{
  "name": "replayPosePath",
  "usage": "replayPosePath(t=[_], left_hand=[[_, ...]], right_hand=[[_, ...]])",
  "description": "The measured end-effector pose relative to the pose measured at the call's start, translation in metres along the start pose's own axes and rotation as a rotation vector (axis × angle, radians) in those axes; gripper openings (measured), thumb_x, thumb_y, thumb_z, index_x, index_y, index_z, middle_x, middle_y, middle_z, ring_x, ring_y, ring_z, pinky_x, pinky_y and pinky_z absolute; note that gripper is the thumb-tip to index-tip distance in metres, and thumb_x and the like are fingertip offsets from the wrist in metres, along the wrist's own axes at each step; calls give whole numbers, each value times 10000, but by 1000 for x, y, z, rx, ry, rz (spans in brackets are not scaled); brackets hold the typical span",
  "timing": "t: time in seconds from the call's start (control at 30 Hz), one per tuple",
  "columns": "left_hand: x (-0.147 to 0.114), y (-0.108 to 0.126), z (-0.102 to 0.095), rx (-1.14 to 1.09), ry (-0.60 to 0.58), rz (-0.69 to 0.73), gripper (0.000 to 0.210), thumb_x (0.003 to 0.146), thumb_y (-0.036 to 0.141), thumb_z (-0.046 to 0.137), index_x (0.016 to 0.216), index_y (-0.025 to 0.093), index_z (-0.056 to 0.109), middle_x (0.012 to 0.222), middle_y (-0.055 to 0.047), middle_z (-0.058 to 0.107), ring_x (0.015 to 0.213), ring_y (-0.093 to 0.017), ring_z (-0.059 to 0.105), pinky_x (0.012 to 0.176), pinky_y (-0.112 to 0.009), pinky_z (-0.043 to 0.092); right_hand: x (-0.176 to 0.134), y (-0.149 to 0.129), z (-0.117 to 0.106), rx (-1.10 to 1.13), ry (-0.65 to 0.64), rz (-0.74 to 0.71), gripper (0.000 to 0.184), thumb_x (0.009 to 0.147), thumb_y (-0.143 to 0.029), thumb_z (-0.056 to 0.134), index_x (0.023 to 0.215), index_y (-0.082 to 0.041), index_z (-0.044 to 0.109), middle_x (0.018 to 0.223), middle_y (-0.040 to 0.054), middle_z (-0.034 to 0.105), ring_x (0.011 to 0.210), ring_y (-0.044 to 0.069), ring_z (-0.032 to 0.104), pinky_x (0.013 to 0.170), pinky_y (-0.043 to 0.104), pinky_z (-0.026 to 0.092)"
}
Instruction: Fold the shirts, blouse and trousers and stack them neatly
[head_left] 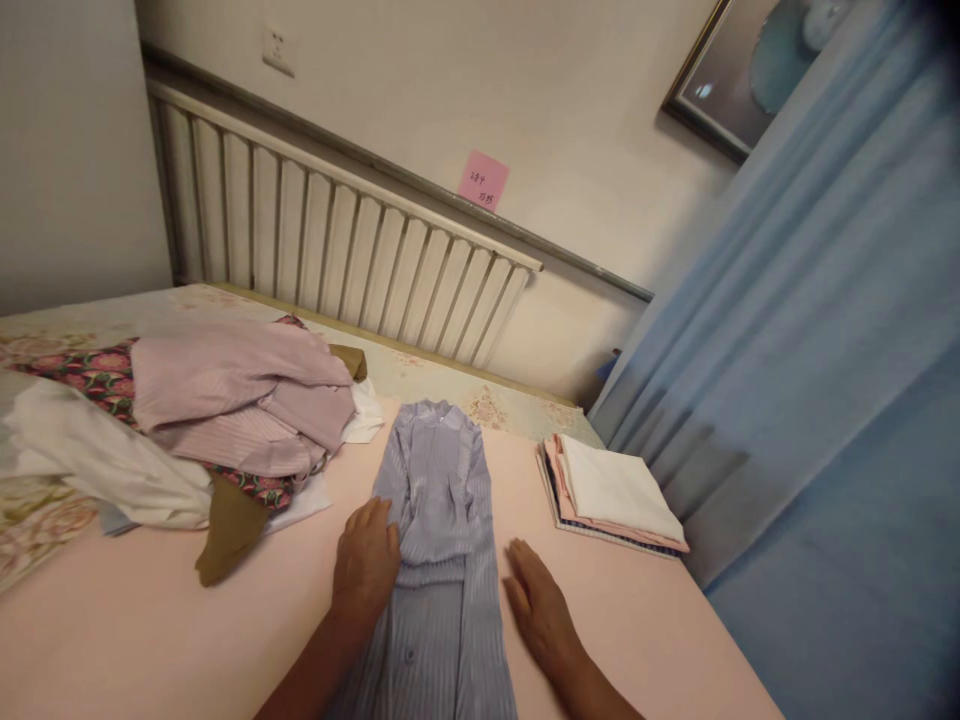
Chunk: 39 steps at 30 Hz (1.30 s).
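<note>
A blue-grey ribbed shirt lies lengthwise before me on a pink sheet, its collar at the far end. Its sides are turned in to a narrow strip, and the cloth bunches across the middle. My left hand rests at the shirt's left edge, fingers bent over the fabric; whether they pinch it is hard to see. Just off the right edge is my right hand, fingers stretched out, holding nothing.
A loose heap of clothes lies on the left. Folded cloths are stacked on the right, near a blue curtain. Behind the bed stand a radiator and a wall with a pink note.
</note>
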<state>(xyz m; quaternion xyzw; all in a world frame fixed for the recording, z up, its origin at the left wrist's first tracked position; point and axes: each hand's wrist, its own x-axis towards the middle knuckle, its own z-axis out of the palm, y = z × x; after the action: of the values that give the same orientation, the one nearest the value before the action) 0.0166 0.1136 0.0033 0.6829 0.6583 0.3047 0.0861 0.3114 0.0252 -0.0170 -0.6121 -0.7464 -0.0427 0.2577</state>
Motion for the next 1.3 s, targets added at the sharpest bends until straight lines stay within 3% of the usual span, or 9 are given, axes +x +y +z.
replayPosePath(t=[0.17,0.53,0.7,1.0,1.3], left_hand=[[-8,-10,12,174,-18,47,391,903,206,394,1243,112,561,1365,-148,529,1327,-282,389,1058,-431,333],[1,-30,24,132,18,63,413,920,262,333,1236,130,565,1336,-126,561,1311,-232,435,1091,-406,334],[4,-39,18,122,-21,93,452,915,291,322,1258,121,561,1371,-113,546,1296,-198,467,1106,-349,339],[-45,-34,-10,255,-159,166,526,923,361,340,1385,138,455,1508,-121,379,1413,-230,298,1146,-427,249],[-87,-36,-29,372,-182,219,556,930,437,353,1417,178,430,1534,-96,329,1423,-263,272,1138,-462,237]], right_hand=[[-39,21,-5,-155,22,-131,441,948,-262,445,1388,-248,472,1410,52,501,1319,245,444,1081,478,417],[-35,19,-2,-173,80,-145,423,936,-217,438,1353,-202,505,1394,64,521,1321,228,442,1088,452,406],[-35,16,-3,-131,73,-104,407,928,-214,433,1318,-187,544,1370,78,544,1305,237,462,1088,459,394],[-35,15,-3,-66,32,-69,413,923,-197,400,1302,-147,557,1371,105,540,1317,247,445,1106,471,354],[-37,17,-2,-80,34,-82,401,926,-210,397,1275,-130,576,1370,123,538,1319,247,440,1105,463,343]])
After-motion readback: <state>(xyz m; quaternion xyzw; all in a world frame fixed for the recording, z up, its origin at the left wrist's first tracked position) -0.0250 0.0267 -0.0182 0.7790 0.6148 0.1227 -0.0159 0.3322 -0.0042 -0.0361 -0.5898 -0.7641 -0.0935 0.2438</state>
